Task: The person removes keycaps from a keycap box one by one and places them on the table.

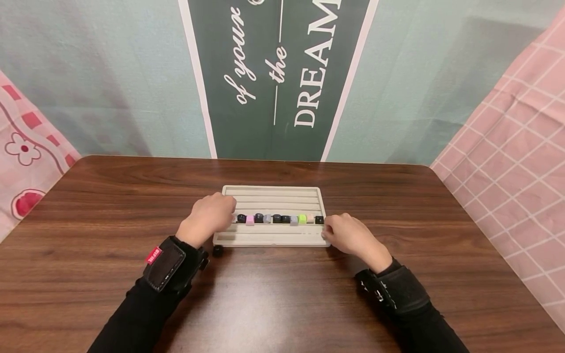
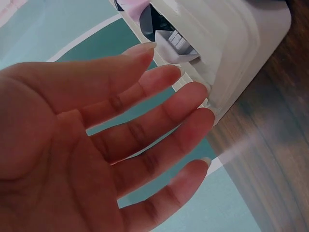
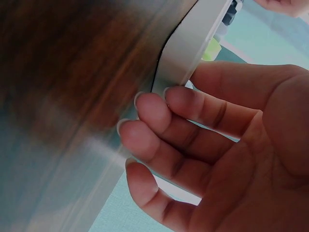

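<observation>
A cream-white ridged tray (image 1: pixel 271 238) lies on the table, with a row of small keycaps in black, pink, grey, green and beige, among them a green keycap (image 1: pixel 302 218), along one groove. My left hand (image 1: pixel 212 218) is over the tray's left end, fingers loosely bent and apart. In the left wrist view its thumb tip is beside a pale keycap (image 2: pixel 176 48) showing its hollow underside; whether they touch is unclear. At the tray's right edge, my right hand (image 1: pixel 350 234) holds the rim between thumb and index finger, the thumb tip partly hidden. A black keycap (image 1: pixel 319 220) sits beside it.
A small black piece (image 1: pixel 218 251) is on the brown wooden table (image 1: pixel 282 299) by the tray's near left corner. Behind the table hangs a green cloth (image 1: pixel 388 98) with white lettering, and pink patterned cloth (image 1: pixel 507 147) flanks both sides.
</observation>
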The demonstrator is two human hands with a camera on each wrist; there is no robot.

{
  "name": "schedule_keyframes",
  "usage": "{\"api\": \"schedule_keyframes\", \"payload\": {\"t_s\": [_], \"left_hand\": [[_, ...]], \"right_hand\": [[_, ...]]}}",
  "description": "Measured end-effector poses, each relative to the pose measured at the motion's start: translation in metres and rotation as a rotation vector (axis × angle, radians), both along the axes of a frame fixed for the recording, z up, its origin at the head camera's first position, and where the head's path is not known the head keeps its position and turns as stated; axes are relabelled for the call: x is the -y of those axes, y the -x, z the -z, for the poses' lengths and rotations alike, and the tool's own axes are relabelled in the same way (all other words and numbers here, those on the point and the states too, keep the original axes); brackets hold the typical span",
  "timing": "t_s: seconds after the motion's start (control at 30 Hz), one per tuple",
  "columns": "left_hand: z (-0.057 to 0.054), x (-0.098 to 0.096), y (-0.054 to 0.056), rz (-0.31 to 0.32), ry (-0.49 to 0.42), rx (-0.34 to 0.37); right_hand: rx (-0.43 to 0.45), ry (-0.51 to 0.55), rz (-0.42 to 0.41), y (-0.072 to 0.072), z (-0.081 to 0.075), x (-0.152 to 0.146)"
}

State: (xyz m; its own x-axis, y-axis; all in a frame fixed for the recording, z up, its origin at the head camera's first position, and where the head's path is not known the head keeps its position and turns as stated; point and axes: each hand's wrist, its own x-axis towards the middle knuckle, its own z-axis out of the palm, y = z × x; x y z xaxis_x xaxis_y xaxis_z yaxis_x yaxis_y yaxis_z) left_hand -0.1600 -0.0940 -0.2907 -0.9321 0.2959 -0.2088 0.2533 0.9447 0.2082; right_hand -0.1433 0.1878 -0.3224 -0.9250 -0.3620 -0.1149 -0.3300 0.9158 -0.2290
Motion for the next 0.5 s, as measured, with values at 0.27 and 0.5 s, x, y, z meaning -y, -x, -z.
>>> {"api": "schedule_keyframes", "payload": {"t_s": [0.27, 0.5], "left_hand": [[-0.0010, -0.0003, 0.0018, 0.018, 0.021, 0.019], [-0.0003, -0.0007, 0.0020, 0.030, 0.031, 0.020]], "right_hand": [[0.003, -0.003, 0.003, 0.0006, -0.0003, 0.0002], [-0.005, -0.007, -0.003, 0.0001, 0.0000, 0.0003]]}}
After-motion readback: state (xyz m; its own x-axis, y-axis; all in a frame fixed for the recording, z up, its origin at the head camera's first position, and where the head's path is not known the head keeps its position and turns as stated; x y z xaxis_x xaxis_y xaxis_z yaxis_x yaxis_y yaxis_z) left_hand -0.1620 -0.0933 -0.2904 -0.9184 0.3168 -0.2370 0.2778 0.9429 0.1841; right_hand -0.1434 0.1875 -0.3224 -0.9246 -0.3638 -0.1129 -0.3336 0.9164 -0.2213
